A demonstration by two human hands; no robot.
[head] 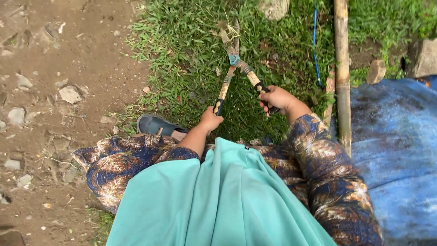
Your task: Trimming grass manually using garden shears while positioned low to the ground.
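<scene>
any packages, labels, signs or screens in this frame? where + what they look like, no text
None in view: no package, label, sign or screen.
What is there: grass shears with wooden handles over the grass, left hand and right hand on the grips.
Bamboo pole, upright at right, tan.
Blue tarp, right edge, plain and dirty.
</scene>
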